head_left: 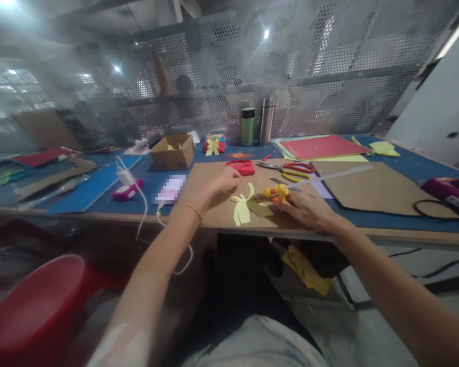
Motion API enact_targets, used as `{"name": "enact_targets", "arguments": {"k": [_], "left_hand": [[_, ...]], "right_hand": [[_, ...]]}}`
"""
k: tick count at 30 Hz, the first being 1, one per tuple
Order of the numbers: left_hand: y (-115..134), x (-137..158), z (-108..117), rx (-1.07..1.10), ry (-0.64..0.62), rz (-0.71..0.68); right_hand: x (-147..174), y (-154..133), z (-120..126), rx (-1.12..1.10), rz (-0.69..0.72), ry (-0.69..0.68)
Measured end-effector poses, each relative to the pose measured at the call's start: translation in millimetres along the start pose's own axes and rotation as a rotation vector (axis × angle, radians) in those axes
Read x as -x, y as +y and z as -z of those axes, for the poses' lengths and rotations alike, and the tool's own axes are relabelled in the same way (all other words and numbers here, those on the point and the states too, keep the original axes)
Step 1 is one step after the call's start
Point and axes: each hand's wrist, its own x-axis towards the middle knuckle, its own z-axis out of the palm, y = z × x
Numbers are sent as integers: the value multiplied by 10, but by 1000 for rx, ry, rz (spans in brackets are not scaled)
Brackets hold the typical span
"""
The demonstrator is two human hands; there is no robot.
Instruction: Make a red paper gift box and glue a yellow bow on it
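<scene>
My right hand [300,206] is wrapped round a yellow hot glue gun [270,193], its nozzle pointing left above a pale yellow felt bow [242,210]. The bow lies on a brown cardboard sheet [199,178], its loops and tails spread. Fingers curled, my left hand [226,180] is beside the near left edge of a folded red felt piece [246,167]. Whether its fingertips pinch anything is too small to make out. Behind the glue gun lie red-handled pliers [298,167] and yellow-handled scissors [295,176].
A cardboard box [172,155] and a small red item with a yellow bow [214,145] stand at the back. Beyond the sheet are a green tumbler [248,127] and a steel flask [266,122]. Red sheets [325,147] lie back right. A white cable [142,196] hangs over the edge.
</scene>
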Motion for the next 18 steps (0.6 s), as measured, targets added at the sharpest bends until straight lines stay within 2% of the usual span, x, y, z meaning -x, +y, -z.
{"name": "enact_targets", "arguments": {"k": [4, 11, 18], "left_hand": [[55, -132, -73, 92, -89, 1], [220, -255, -113, -118, -53, 61], [168, -259, -87, -126, -137, 32]], "right_hand": [[3, -9, 13, -28, 6, -23], [18, -22, 2, -24, 12, 1], [20, 55, -42, -1, 30, 12]]}}
